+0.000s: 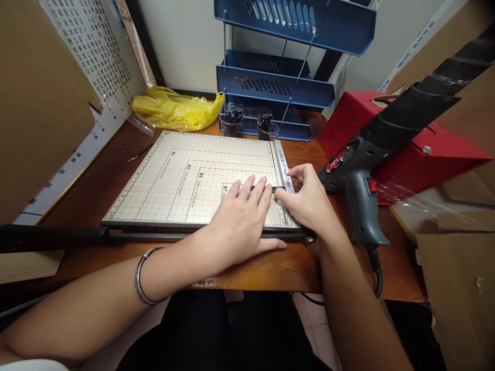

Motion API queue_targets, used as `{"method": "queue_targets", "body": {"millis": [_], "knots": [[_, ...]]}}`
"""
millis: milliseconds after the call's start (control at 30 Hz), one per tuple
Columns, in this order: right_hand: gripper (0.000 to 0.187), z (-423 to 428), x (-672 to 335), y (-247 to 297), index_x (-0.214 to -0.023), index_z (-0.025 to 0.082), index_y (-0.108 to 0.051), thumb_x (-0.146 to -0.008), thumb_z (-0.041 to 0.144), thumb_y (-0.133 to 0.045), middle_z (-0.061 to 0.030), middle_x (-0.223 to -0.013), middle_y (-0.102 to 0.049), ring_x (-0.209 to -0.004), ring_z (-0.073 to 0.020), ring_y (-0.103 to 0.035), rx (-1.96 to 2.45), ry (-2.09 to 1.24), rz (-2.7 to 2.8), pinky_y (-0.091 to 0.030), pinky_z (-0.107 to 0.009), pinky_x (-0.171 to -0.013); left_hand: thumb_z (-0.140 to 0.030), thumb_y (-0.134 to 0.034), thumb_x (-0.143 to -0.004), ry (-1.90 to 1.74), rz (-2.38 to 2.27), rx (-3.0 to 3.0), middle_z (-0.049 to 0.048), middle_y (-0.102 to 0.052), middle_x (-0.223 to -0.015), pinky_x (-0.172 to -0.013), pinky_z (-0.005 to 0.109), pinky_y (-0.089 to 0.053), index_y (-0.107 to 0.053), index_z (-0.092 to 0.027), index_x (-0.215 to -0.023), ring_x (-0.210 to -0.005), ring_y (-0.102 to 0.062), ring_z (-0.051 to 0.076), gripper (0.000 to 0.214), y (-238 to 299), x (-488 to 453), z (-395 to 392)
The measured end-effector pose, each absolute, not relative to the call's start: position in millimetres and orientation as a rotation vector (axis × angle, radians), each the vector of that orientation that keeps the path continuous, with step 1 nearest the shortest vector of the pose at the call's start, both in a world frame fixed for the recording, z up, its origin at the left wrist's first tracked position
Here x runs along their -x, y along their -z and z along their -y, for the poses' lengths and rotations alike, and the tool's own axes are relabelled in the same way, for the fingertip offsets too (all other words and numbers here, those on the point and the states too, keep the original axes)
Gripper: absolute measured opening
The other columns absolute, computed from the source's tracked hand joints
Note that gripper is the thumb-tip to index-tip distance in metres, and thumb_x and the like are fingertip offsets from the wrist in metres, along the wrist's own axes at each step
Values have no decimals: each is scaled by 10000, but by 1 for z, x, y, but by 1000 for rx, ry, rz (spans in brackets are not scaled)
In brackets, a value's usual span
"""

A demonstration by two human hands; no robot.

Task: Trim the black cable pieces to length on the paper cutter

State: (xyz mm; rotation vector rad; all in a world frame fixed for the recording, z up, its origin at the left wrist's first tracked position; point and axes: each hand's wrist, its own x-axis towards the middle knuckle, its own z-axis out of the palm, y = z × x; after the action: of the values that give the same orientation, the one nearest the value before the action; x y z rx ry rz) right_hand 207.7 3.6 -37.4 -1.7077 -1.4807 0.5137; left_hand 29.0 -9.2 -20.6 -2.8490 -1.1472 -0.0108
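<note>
A grey paper cutter board (181, 175) with printed size lines lies on the wooden desk (270, 268). My left hand (242, 216) rests flat on its right part, fingers stretched out and pressing on a thin black strip (273, 189) whose end shows past the fingertips. My right hand (307, 198) sits at the board's right edge by the ruler bar (283, 165), fingers curled and pinching at the same black strip. A metal bangle (139, 275) is on my left wrist.
A grey heat gun (358, 180) lies right of the board, against a red box (410, 149). Two cups of small black pieces (247, 123) stand before a blue tiered tray (274, 82). A yellow bag (174, 108) lies at the back left. Cardboard stands on both sides.
</note>
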Motion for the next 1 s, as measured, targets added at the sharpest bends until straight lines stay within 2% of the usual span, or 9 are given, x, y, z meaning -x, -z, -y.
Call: {"method": "queue_targets", "body": {"millis": [167,300,700,1000], "knots": [[247,-9,-214,44,-1018,258,-498,-801,339,-584,-60,-1128,-642,-1100,-253,-625,1576,-688,1368,-467,-478,-988,-857,-394,-865,-10,1154,2846,251,-227,-1660,-1231,578,-239,-253,38,-1582,-1537,-215,447,1155,20,-29,11],[202,-11,-216,45,-1019,258,-516,-826,314,-539,-53,-1101,-655,-1104,-247,-629,1582,-739,1285,-456,-487,-1017,-857,-403,-863,-27,1168,2847,251,-228,-1659,-1236,575,-230,-238,36,-1586,-1541,-207,442,1161,19,-31,10],[428,-5,-215,40,-1100,238,-504,-720,258,-700,-95,-1227,-656,-1141,-251,-646,1498,-769,1387,-510,-461,-990,-850,-415,-864,-22,1158,2854,257,-232,-1656,-1229,577,-236,-272,32,-1577,-1537,-215,446,1143,17,-29,10],[510,-5,-213,36,-1072,235,-495,-661,274,-795,-98,-1182,-677,-1101,-242,-676,1431,-836,1329,-540,-441,-990,-841,-440,-862,-13,1163,2866,265,-227,-1653,-1223,574,-233,-281,30,-1574,-1535,-219,452,1137,17,-30,10]]}}
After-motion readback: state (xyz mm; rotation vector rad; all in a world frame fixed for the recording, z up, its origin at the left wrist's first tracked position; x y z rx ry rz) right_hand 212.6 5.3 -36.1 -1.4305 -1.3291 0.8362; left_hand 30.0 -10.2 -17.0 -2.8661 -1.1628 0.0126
